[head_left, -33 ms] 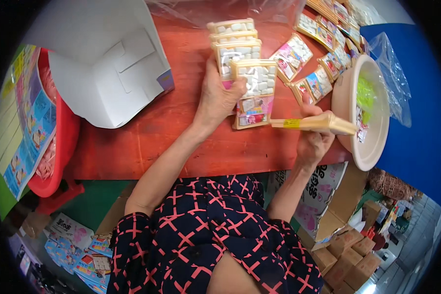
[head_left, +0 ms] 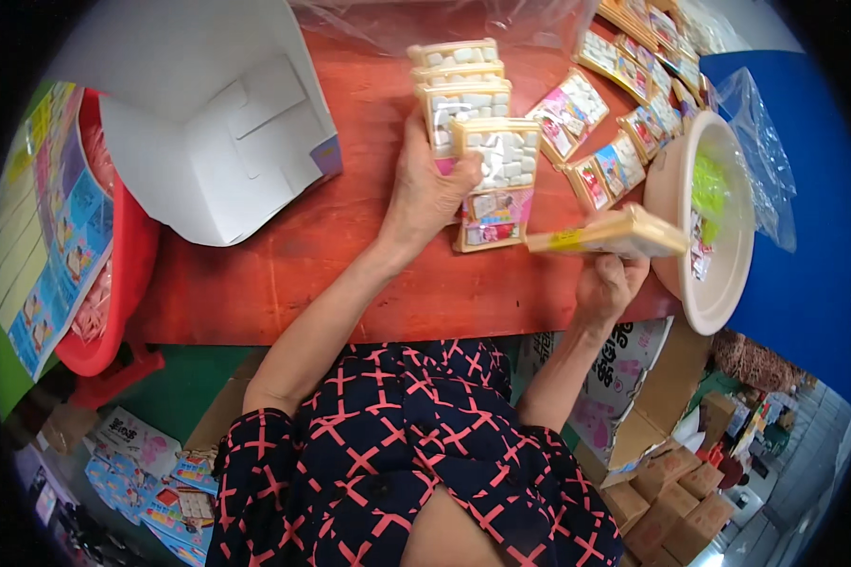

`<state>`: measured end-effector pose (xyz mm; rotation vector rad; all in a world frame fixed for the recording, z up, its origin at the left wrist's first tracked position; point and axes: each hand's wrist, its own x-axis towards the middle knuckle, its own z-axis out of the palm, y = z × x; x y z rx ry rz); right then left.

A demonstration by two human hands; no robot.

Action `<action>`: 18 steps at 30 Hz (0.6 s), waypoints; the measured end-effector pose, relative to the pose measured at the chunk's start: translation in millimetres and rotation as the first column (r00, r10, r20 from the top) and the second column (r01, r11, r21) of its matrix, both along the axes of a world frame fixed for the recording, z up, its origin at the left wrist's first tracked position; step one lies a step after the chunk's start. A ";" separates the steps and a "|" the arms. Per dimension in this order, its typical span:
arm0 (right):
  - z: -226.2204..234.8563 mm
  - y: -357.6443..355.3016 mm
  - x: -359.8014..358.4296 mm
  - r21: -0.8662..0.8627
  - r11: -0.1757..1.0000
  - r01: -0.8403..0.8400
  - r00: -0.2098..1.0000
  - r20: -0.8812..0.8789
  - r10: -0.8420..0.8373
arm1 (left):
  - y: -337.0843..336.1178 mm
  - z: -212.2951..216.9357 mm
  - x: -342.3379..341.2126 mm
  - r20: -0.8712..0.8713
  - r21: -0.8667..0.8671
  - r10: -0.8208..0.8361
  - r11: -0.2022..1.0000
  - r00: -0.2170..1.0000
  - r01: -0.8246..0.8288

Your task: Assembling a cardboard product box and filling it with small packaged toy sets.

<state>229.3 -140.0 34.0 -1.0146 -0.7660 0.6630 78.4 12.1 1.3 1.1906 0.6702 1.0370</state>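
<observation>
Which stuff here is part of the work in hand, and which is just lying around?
In hand:
- left hand on the row of blister packs
- right hand holding a yellow pack

Lying about:
- white folded carton
- red basin
- cream bowl
- clear plastic bag
- cardboard boxes

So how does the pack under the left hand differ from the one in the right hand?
The pack under the left hand lies flat on the red table, face up, showing white pieces. The pack in the right hand is lifted, seen edge-on. Both have cream-yellow frames.
</observation>
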 end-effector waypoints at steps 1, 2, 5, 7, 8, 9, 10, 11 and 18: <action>1.4 2.8 -4.2 -0.053 0.998 0.034 0.999 -0.004 -0.034 | -1.8 3.8 0.2 -0.010 -0.007 0.013 1.000 1.000 -0.013; 7.2 7.0 -10.0 -0.107 0.992 0.071 0.997 -0.003 -0.072 | -3.5 5.4 1.3 -0.013 0.000 0.019 1.000 1.000 -0.019; 14.6 19.9 -36.9 -0.319 0.948 0.011 0.995 0.101 0.022 | -6.5 3.4 0.7 -0.026 0.038 0.044 0.998 0.999 -0.043; 11.6 25.5 -42.9 -0.341 0.940 -0.002 0.995 0.095 0.036 | -10.4 6.3 3.3 -0.001 0.037 0.036 0.999 0.999 -0.036; 8.0 27.1 -44.6 -0.369 0.929 -0.010 0.995 0.087 0.045 | -11.8 7.5 2.0 0.022 0.031 0.021 0.999 1.000 -0.022; -4.8 31.6 -38.9 -0.366 0.930 0.039 0.972 0.231 0.050 | -12.6 5.3 -1.0 -0.009 0.052 -0.040 0.998 0.999 0.041; -8.4 31.3 -40.0 -0.362 0.932 0.032 0.972 0.230 0.056 | -13.8 2.4 -2.3 -0.010 0.055 -0.033 0.998 0.999 0.033; -1.1 36.7 -48.7 -0.325 0.945 0.033 0.988 0.156 0.019 | -14.0 2.7 -1.9 0.042 0.081 -0.076 0.994 0.996 0.072; -1.2 37.3 -57.1 -0.204 0.976 0.081 0.991 0.123 -0.056 | -22.7 12.5 -2.2 0.025 0.180 -0.089 0.980 0.996 0.083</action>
